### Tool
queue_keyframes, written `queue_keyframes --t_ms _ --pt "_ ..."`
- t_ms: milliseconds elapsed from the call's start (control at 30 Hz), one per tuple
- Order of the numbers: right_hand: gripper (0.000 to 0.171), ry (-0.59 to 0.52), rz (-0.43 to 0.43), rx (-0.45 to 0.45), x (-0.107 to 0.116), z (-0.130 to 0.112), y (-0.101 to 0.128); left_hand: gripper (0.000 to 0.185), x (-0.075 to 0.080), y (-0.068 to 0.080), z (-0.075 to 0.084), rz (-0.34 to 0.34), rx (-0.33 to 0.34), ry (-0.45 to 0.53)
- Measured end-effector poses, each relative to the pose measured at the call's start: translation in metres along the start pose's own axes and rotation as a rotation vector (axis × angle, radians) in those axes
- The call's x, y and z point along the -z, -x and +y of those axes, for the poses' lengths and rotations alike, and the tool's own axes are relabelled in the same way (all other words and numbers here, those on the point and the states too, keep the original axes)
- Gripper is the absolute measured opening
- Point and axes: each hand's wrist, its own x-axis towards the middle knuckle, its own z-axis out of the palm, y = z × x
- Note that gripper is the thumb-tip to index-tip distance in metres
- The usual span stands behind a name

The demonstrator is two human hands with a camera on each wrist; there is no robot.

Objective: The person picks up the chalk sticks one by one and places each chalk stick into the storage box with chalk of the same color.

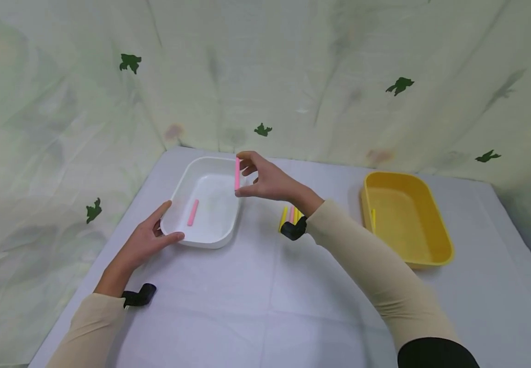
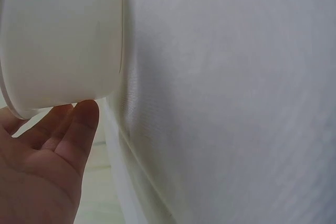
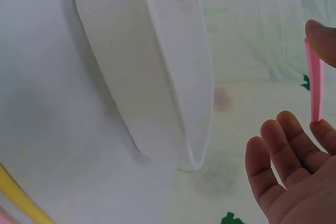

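My right hand pinches a pink stick upright by its two ends, between forefinger and thumb, above the right rim of the white tray. The same pink stick shows at the right edge of the right wrist view, beside the white tray. Another pink stick lies inside the tray. My left hand rests against the tray's near left corner, fingers straight, thumb along the rim. In the left wrist view the thumb touches the tray wall.
A few yellow and pink sticks lie on the table behind my right wrist. A yellow tray with a yellow stick inside stands at the right. Pale curtains with green leaf shapes enclose the table.
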Motion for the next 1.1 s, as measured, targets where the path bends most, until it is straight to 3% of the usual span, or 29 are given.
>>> queue_keyframes --t_ms 300,600,1100 --pt "0.082 -0.003 -0.016 -0.018 -0.01 -0.001 -0.001 0.102 0.0 0.003 -0.004 -0.003 0.001 0.014" --pt "0.082 0.078 -0.01 -0.084 -0.016 0.003 -0.004 0.102 0.003 0.002 -0.003 -0.001 0.007 -0.015" --pt "0.082 0.062 -0.031 -0.087 -0.032 -0.003 -0.019 0.101 0.001 0.003 0.0 -0.013 -0.005 0.019"
